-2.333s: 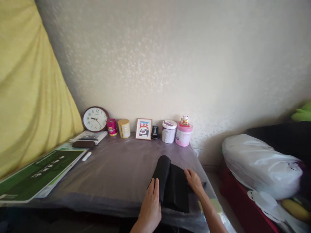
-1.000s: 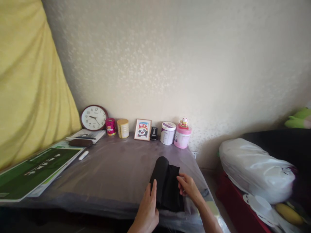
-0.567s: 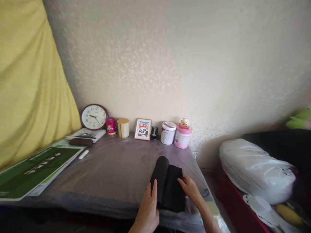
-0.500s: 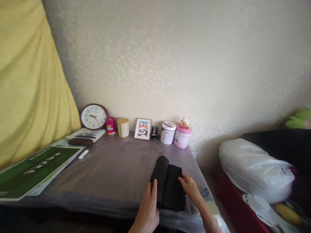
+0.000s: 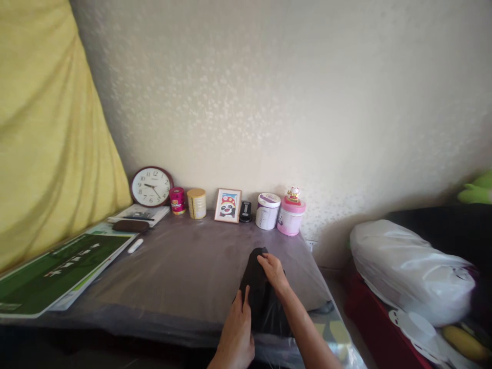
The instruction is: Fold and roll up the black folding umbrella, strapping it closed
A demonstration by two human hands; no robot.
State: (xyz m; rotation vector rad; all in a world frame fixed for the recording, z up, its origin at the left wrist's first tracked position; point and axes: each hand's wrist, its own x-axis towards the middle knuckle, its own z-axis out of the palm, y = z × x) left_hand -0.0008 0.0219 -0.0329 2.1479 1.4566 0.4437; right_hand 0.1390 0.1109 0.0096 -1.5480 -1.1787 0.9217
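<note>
A black piece of folded cloth (image 5: 250, 269) lies near the front of the covered table (image 5: 180, 271), right of its middle; its exact kind cannot be made out. My left hand (image 5: 237, 325) presses along its lower left edge, thumb and fingers gripping there. Across the top end reaches my right hand (image 5: 272, 269), its fingers pinching the upper right part of the fabric. My right forearm covers part of the cloth's right side.
Along the wall stand a clock (image 5: 152, 186), a pink tin (image 5: 177, 200), a yellow tin (image 5: 197, 204), a framed panda picture (image 5: 228, 205) and two tubs (image 5: 268, 211). Green boards (image 5: 65, 271) lie at left, beside a white pen-like object (image 5: 135, 246). A plastic bag (image 5: 413, 271) bulges at right.
My right hand has moved up and left, from the cloth's right edge to its top end. The right flap is folded over toward the left. My left hand stays nearly in place.
</note>
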